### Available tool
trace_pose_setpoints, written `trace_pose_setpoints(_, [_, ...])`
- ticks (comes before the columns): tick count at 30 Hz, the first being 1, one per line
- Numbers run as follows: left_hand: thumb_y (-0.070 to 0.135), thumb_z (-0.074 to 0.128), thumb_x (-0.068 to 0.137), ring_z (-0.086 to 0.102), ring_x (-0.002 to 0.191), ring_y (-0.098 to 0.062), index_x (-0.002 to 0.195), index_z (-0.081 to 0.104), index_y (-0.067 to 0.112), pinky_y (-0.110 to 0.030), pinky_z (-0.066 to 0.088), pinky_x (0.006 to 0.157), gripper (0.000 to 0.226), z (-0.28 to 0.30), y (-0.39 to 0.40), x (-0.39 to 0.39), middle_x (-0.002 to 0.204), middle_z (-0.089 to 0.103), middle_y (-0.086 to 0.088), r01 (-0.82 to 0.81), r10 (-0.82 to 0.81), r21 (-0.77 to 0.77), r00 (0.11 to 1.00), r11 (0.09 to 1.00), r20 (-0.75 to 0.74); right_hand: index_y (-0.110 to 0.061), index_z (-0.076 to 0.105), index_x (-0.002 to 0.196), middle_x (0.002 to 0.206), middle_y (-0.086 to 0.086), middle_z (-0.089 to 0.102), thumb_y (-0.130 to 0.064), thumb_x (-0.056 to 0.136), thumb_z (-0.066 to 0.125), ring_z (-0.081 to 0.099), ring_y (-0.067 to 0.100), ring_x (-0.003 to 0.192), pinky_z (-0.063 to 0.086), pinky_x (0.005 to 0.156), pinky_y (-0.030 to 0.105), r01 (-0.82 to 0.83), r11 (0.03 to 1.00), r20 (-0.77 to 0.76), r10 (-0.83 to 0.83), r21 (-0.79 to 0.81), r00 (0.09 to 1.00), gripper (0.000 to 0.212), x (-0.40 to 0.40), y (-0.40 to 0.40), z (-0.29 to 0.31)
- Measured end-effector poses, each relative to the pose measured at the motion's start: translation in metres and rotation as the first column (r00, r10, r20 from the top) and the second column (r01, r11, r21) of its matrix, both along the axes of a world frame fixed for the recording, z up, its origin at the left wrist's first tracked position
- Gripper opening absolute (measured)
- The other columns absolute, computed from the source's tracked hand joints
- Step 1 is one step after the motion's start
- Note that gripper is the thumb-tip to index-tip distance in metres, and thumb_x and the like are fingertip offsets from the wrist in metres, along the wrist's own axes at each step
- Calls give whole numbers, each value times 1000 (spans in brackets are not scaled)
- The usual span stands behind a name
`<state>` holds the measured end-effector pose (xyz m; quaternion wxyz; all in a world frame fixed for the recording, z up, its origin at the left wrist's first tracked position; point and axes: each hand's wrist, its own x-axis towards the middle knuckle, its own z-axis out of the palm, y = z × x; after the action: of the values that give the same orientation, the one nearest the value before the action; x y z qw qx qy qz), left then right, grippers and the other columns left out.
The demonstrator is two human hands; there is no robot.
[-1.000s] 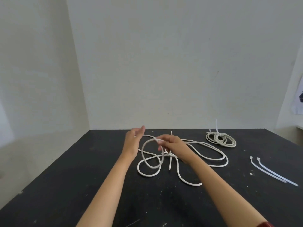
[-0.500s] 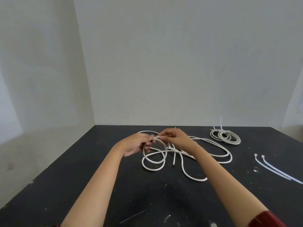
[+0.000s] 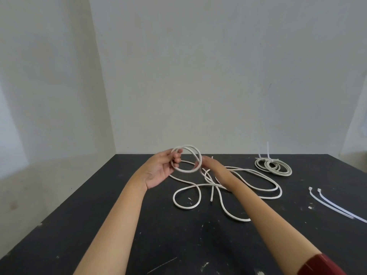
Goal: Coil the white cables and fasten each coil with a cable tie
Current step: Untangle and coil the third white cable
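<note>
Your left hand [image 3: 160, 171], palm up, holds the small raised loops of white round cable [image 3: 186, 158] on curled fingers, while your right hand [image 3: 208, 165] pinches the loop's far-right edge. The slack of that cable [image 3: 228, 195] sprawls on the black table [image 3: 79, 225] below and to the right — nearer your right hand, so feed from there. One tied coil [image 3: 273, 165] and two white plastic cable ties [image 3: 335, 205] lie well apart, further right.
</note>
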<state>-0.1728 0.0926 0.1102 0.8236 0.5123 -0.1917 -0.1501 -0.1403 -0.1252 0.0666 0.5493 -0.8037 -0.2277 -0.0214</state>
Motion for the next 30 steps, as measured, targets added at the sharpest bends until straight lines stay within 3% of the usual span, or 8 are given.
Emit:
trace_pose_setpoints(2, [2, 42, 95, 51, 64, -8, 107, 59, 0, -18, 47, 61, 20, 1, 0, 0, 70, 52, 2, -37, 37, -5, 999, 999, 16, -23, 72, 82, 85, -1, 72, -42, 101, 38, 66, 11, 88, 46, 90, 32, 3, 1000, -55, -1, 29, 998, 43, 1, 0, -7])
trace_pose_setpoints(5, [2, 42, 96, 51, 64, -8, 108, 59, 0, -18, 48, 64, 21, 0, 2, 0, 71, 52, 2, -67, 67, 35, 998, 997, 16, -17, 66, 79, 69, -2, 60, -26, 105, 43, 58, 5, 61, 44, 69, 25, 102, 989, -1, -102, 104, 995, 36, -3, 1, -6])
trace_pose_setpoints(10, [2, 39, 97, 47, 62, -8, 108, 56, 1, -21, 43, 65, 21, 2, 2, -1, 71, 49, 3, -71, 71, -13, 997, 997, -9, -19, 75, 92, 71, -1, 48, -34, 102, 48, 37, 9, 50, 33, 50, 23, 99, 907, -6, -105, 409, 994, 32, -7, 11, 26])
trace_pose_setpoints(15, [8, 37, 97, 39, 56, -8, 97, 56, 5, -19, 38, 57, 19, 12, -6, 3, 67, 43, 3, -134, 140, -161, 990, 978, 23, -25, 76, 105, 100, 16, 65, -53, 99, 41, 36, 9, 59, 33, 60, 26, 16, 966, -40, -6, 259, 999, 45, -17, 22, 34])
trace_pose_setpoints(20, [7, 37, 97, 45, 57, -9, 100, 58, 3, -20, 42, 60, 22, 4, -9, 6, 65, 47, 3, -162, 165, -78, 986, 984, 38, -16, 69, 99, 78, -5, 67, -36, 103, 41, 39, 6, 56, 28, 54, 21, -26, 928, -36, 42, 372, 998, 35, -24, 23, 35])
trace_pose_setpoints(24, [10, 37, 92, 56, 66, -14, 99, 59, 3, -26, 52, 72, 24, 1, -5, 0, 68, 54, -1, -49, 48, -21, 997, 999, -68, -15, 64, 87, 59, -7, 40, -26, 106, 39, 30, 1, 46, 24, 48, 16, 29, 956, 20, -37, 291, 999, 33, -24, 20, 36])
trace_pose_setpoints(27, [28, 37, 89, 64, 77, -23, 98, 63, 0, -34, 54, 82, 39, 5, 1, -4, 73, 58, -7, 65, -57, 59, 990, 996, -130, -15, 62, 81, 56, -8, 34, -27, 105, 41, 27, 1, 43, 25, 45, 14, 44, 970, 20, -51, 238, 999, 34, -25, 21, 39])
trace_pose_setpoints(30, [49, 35, 96, 67, 78, -25, 96, 65, -1, -36, 57, 79, 58, 9, 4, -3, 72, 60, -8, 132, -101, 190, 981, 973, -167, -16, 59, 76, 53, -9, 30, -30, 105, 42, 26, 2, 43, 25, 44, 14, 29, 987, 4, -30, 159, 1000, 36, -26, 22, 38])
